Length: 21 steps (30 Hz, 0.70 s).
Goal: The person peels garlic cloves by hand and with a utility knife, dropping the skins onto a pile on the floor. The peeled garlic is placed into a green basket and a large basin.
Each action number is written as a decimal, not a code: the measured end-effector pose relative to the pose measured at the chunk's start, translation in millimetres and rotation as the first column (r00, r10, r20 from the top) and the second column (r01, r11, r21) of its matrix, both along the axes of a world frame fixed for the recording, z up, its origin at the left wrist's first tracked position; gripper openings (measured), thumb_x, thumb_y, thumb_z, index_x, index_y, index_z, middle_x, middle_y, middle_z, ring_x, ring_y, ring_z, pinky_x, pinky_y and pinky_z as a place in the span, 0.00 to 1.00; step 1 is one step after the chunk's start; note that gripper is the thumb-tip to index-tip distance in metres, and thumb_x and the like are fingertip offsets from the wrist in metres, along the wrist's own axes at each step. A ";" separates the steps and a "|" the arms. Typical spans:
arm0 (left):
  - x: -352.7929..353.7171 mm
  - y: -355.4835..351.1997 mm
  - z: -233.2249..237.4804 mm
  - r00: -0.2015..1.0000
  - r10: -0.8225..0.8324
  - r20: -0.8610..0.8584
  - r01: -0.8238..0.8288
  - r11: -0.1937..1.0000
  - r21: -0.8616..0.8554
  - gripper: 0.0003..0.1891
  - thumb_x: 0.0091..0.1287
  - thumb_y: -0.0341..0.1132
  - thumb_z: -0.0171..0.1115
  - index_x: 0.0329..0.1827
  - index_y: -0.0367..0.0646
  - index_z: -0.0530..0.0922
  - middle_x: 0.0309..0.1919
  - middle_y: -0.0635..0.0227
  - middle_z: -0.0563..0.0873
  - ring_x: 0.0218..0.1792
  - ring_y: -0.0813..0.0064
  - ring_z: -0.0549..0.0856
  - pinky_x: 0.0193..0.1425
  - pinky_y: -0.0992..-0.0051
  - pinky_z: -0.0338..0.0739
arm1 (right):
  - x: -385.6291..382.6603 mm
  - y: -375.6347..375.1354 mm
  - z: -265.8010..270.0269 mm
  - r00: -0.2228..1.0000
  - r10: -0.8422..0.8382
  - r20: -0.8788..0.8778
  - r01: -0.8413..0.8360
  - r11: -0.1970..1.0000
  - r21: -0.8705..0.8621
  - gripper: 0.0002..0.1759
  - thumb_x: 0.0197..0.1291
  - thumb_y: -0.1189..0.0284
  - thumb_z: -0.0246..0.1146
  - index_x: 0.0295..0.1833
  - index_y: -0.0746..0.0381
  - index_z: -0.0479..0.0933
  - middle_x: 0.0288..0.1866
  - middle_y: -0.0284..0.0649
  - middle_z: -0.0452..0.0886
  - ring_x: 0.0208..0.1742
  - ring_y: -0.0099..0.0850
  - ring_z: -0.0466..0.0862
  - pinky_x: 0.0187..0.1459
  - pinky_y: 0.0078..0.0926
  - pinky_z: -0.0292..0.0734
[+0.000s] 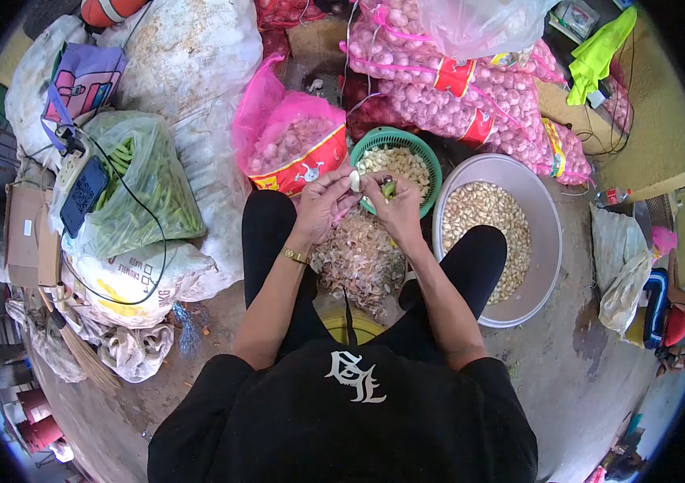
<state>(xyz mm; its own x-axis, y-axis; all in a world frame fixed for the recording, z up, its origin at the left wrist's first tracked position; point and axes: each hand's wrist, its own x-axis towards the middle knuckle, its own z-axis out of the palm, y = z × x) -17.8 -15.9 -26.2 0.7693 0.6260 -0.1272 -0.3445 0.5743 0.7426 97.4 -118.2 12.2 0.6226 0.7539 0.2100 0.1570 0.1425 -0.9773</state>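
A pale garlic clove (355, 179) is pinched between the thumb and fingers of my left hand (323, 203). Close beside it, my right hand (395, 211) is closed on a small tool with a green part (390, 189); its blade or tip cannot be made out. Both hands are above a heap of papery garlic skins (358, 262) between my knees. Just beyond my right hand stands a green basket (434, 157) of peeled cloves. To its right, a wide pale basin (548, 233) holds many cloves, partly covered by my right knee.
An opened pink mesh bag of garlic (290, 133) stands beyond my left hand. Full garlic sacks (455, 97) are stacked at the back right. On the left, a plastic bag of green vegetables (145, 189) leans by large white sacks (197, 72), with a phone (84, 196) and cable near it.
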 end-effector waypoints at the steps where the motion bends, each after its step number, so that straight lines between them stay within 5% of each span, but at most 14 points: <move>1: 0.5 -1.1 -0.9 1.000 -0.002 -0.001 0.002 1.000 0.000 0.15 0.70 0.28 0.59 0.59 0.36 0.76 0.49 0.61 0.84 0.46 0.73 0.86 0.51 0.76 0.85 | 0.2 -1.4 0.0 1.000 0.010 0.016 -0.009 0.998 -0.060 0.08 0.62 0.74 0.64 0.39 0.69 0.82 0.30 0.34 0.84 0.33 0.17 0.78 0.37 0.18 0.74; 7: 5.4 -4.8 -1.3 0.998 -0.005 -0.070 0.012 0.995 0.098 0.18 0.70 0.29 0.59 0.63 0.37 0.74 0.47 0.63 0.85 0.43 0.77 0.86 0.46 0.80 0.85 | 1.1 -0.9 -9.2 0.993 0.001 0.116 0.015 0.990 -0.141 0.07 0.62 0.75 0.62 0.38 0.69 0.81 0.30 0.33 0.81 0.33 0.17 0.76 0.36 0.17 0.72; 12: 2.2 0.4 1.1 0.997 -0.005 -0.071 0.007 1.000 0.025 0.13 0.71 0.31 0.59 0.56 0.36 0.75 0.45 0.60 0.85 0.40 0.74 0.87 0.45 0.78 0.86 | 8.8 -3.2 -3.3 0.994 -0.040 0.101 0.047 0.997 -0.062 0.07 0.59 0.76 0.63 0.38 0.70 0.82 0.26 0.36 0.83 0.29 0.18 0.77 0.31 0.21 0.73; 21: -0.6 2.5 7.0 0.999 0.040 -0.010 -0.041 0.992 -0.122 0.11 0.71 0.33 0.60 0.51 0.38 0.75 0.40 0.62 0.85 0.38 0.73 0.87 0.44 0.78 0.86 | 19.6 -9.2 3.7 0.994 -0.019 0.109 0.025 0.998 -0.055 0.07 0.60 0.76 0.64 0.39 0.70 0.82 0.31 0.37 0.85 0.33 0.19 0.79 0.37 0.21 0.75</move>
